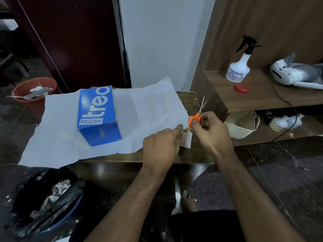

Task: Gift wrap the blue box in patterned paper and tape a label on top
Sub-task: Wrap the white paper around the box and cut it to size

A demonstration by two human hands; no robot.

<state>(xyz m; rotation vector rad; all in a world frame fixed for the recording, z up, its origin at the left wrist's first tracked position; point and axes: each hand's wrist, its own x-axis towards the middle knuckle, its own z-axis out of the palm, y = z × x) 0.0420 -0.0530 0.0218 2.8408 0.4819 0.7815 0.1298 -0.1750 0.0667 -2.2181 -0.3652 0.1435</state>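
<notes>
1. Blue box [98, 116] lies on the paper [153, 109], which is spread white side up over the small table [187, 100]; nothing is folded around the box yet.
2. To the right of the box, at the near right corner of the paper, my left hand [161, 147] presses the sheet down. Its forefinger is stretched out; I cannot tell how the other fingers lie.
3. Just right of that corner, my right hand [208, 131] grips the orange scissors [197, 115], fingers curled around the handles, blades a little apart and pointing away from me.
4. I judge the step is to trim the paper to size for the box.
5. To do it well, I should keep the left hand flat near the cut line so the sheet stays tight, and put the paper deep between the blades.
6. I should cut in long, straight strokes and leave enough paper on the right of the box to cover its sides.
</notes>
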